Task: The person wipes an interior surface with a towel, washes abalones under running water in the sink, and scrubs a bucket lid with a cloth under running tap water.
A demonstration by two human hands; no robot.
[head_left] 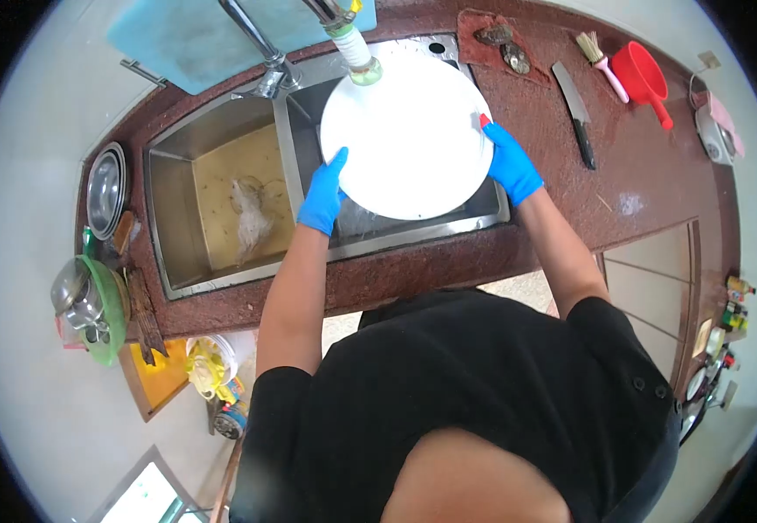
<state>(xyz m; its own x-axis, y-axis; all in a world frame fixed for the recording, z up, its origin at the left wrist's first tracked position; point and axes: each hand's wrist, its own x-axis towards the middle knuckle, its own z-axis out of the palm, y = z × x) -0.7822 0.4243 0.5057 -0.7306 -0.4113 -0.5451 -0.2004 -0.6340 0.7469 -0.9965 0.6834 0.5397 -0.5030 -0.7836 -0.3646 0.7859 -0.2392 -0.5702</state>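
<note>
A large round white board or plate (409, 144) is held over the right basin of the steel sink, under the faucet spout (364, 68). My left hand (322, 193), in a blue glove, grips its left edge. On its right edge my right hand (511, 164), also blue-gloved, is closed, with a small red spot showing at the fingertips. Most of the right basin is hidden beneath the white disc. In the left basin (213, 205), cloudy yellowish water surrounds a pale, translucent item (252, 218) that I cannot make out.
Right of the sink lie a knife (575, 113), a brush (603, 67), a red dipper (640, 74) and a red cloth (480, 54) with dark lumps on it. Metal bowls (106, 190) and a green basin (108, 314) stand at the left.
</note>
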